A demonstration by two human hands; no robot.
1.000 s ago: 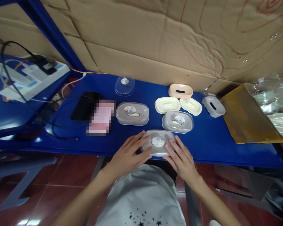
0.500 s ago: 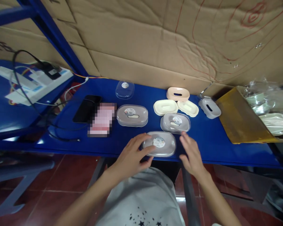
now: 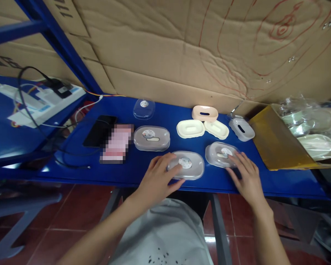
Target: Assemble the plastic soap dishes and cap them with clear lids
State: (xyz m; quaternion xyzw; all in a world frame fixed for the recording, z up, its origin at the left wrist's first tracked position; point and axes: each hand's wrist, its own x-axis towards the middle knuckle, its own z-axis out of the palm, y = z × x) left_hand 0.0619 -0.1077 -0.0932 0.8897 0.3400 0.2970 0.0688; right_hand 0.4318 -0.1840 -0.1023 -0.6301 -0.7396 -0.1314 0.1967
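At the desk's front edge lies a grey soap box with a clear lid [image 3: 194, 167] and a round sticker. My left hand [image 3: 161, 173] grips its left end, fingers over the lid and thumb at the near edge. A second lidded soap box [image 3: 216, 156] sits to its right, with my right hand [image 3: 245, 175] closed on its right end. Further left is another lidded soap box [image 3: 160, 141]. Behind are two cream slotted trays [image 3: 191, 129], a peach soap box base [image 3: 205, 112] and a grey base [image 3: 242, 129]. A loose clear lid [image 3: 144, 109] lies at the back.
A phone with a blurred screen [image 3: 117, 141] and a black phone-like object [image 3: 99, 129] lie at the left, near cables and a white power strip [image 3: 46, 105]. At the right stands an open carton [image 3: 274, 141] with bagged soap boxes. Cardboard [image 3: 154, 48] walls the back.
My right hand has moved right and taken hold of the second lidded soap box, which has shifted right and nearer, away from the trays. My left hand stays on the front box.
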